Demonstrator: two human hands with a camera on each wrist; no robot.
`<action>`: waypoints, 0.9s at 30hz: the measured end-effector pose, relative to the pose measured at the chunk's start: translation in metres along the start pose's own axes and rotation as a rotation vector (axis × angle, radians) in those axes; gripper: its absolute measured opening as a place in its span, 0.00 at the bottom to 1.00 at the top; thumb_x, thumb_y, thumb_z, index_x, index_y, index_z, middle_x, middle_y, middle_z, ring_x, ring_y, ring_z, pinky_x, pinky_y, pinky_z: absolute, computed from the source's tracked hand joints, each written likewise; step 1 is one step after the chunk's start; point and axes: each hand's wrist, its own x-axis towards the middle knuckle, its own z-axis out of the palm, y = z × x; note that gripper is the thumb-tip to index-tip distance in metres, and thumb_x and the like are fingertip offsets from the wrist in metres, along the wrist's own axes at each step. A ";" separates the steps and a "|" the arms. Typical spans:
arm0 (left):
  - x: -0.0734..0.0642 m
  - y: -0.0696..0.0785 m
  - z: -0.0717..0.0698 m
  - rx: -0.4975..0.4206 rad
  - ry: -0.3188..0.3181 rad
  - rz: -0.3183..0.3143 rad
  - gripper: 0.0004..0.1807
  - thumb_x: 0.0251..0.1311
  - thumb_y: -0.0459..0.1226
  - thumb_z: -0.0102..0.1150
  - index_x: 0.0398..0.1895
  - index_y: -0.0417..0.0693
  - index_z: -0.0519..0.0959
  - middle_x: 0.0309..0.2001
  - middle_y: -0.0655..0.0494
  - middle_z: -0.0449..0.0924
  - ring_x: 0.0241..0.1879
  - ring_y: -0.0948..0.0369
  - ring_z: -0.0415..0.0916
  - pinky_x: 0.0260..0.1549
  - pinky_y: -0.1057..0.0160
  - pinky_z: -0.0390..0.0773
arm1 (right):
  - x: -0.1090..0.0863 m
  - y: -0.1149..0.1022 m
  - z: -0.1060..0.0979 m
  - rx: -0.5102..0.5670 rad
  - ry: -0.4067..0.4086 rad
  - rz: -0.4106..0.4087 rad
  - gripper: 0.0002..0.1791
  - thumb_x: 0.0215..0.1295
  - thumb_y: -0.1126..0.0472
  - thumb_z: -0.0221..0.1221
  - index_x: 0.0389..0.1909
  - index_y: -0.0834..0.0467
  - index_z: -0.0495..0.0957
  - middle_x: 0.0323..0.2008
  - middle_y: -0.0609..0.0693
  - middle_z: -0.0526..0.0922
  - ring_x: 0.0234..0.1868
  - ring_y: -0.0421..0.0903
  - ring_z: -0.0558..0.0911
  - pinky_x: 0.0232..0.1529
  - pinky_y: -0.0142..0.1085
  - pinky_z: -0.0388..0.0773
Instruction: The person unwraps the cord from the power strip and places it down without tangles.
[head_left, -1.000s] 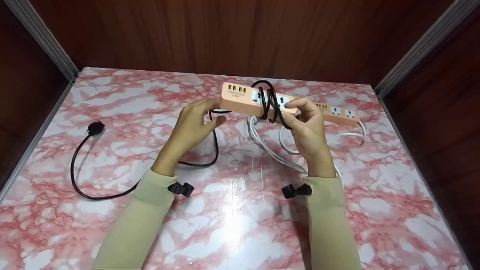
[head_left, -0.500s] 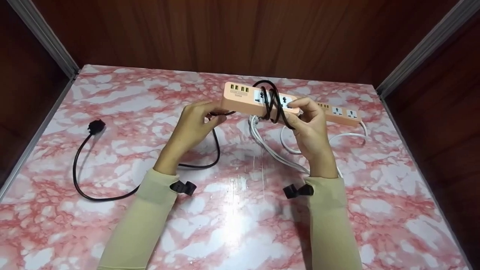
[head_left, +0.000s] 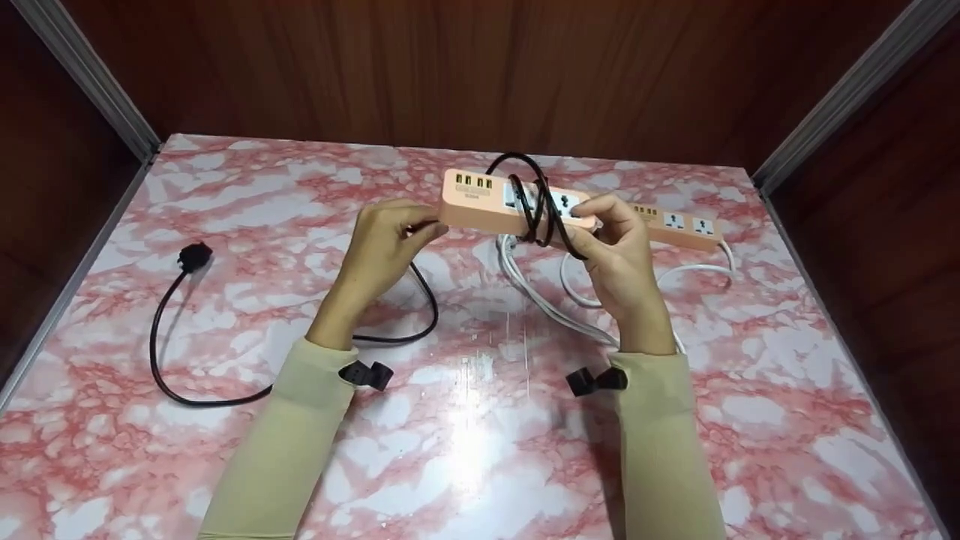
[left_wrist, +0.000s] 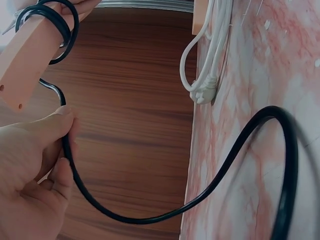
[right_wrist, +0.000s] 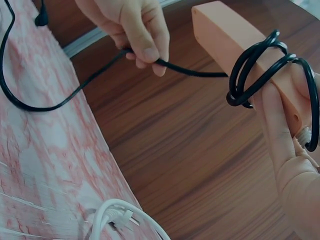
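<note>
My right hand [head_left: 621, 259] grips one end of a peach power strip [head_left: 480, 208], raised above the table. Loops of its black cord [head_left: 536, 214] are wound around the strip's middle, over the white sockets. In the left wrist view, my left hand [left_wrist: 37, 165] pinches the black cord between thumb and fingers, beside the strip's free end. The right wrist view shows the cord stretched from the wound loops to that pinch. From there it hangs down to the table and curves left to its black plug [head_left: 195, 257].
A second peach power strip [head_left: 686, 229] lies at the back right with a white cord [head_left: 551, 315]. That cord's white plug [left_wrist: 204, 92] rests on the marbled table [head_left: 480, 465]. Dark wood panels [head_left: 450, 75] stand behind and at both sides.
The left hand has shifted slightly with its fingers drawn closer on the cord, and the cord's upper loop now arches farther left behind the strip. The right hand keeps its hold.
</note>
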 end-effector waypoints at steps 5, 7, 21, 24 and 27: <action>0.001 0.001 -0.004 -0.004 0.083 0.024 0.09 0.66 0.37 0.73 0.46 0.45 0.93 0.38 0.50 0.91 0.35 0.58 0.82 0.36 0.65 0.76 | 0.000 0.001 -0.001 -0.032 -0.014 0.008 0.11 0.60 0.75 0.72 0.40 0.62 0.83 0.42 0.55 0.81 0.38 0.44 0.84 0.40 0.31 0.84; 0.001 0.002 -0.006 -0.006 0.110 0.034 0.09 0.66 0.36 0.73 0.46 0.45 0.93 0.37 0.50 0.91 0.36 0.58 0.83 0.36 0.66 0.76 | 0.000 0.002 -0.001 -0.042 -0.017 0.011 0.11 0.60 0.75 0.72 0.40 0.61 0.83 0.42 0.54 0.81 0.37 0.43 0.83 0.39 0.30 0.83; 0.006 0.006 -0.014 -0.004 0.244 0.070 0.10 0.67 0.41 0.72 0.48 0.50 0.93 0.35 0.52 0.90 0.29 0.59 0.74 0.32 0.68 0.66 | 0.000 0.000 0.001 -0.088 -0.007 0.056 0.14 0.62 0.82 0.63 0.39 0.60 0.84 0.43 0.55 0.79 0.37 0.43 0.83 0.40 0.30 0.82; 0.007 0.008 -0.015 -0.018 0.277 0.078 0.09 0.66 0.39 0.73 0.47 0.50 0.93 0.35 0.52 0.90 0.29 0.59 0.75 0.32 0.67 0.66 | 0.001 0.001 0.001 -0.095 0.008 0.061 0.15 0.62 0.82 0.62 0.39 0.60 0.84 0.43 0.55 0.79 0.38 0.43 0.83 0.41 0.30 0.83; 0.009 0.011 -0.017 -0.029 0.302 0.091 0.09 0.65 0.39 0.74 0.46 0.49 0.93 0.35 0.52 0.91 0.30 0.59 0.76 0.32 0.67 0.66 | 0.001 0.002 0.000 -0.099 0.019 0.065 0.15 0.62 0.83 0.61 0.38 0.60 0.84 0.44 0.55 0.79 0.39 0.43 0.83 0.41 0.31 0.83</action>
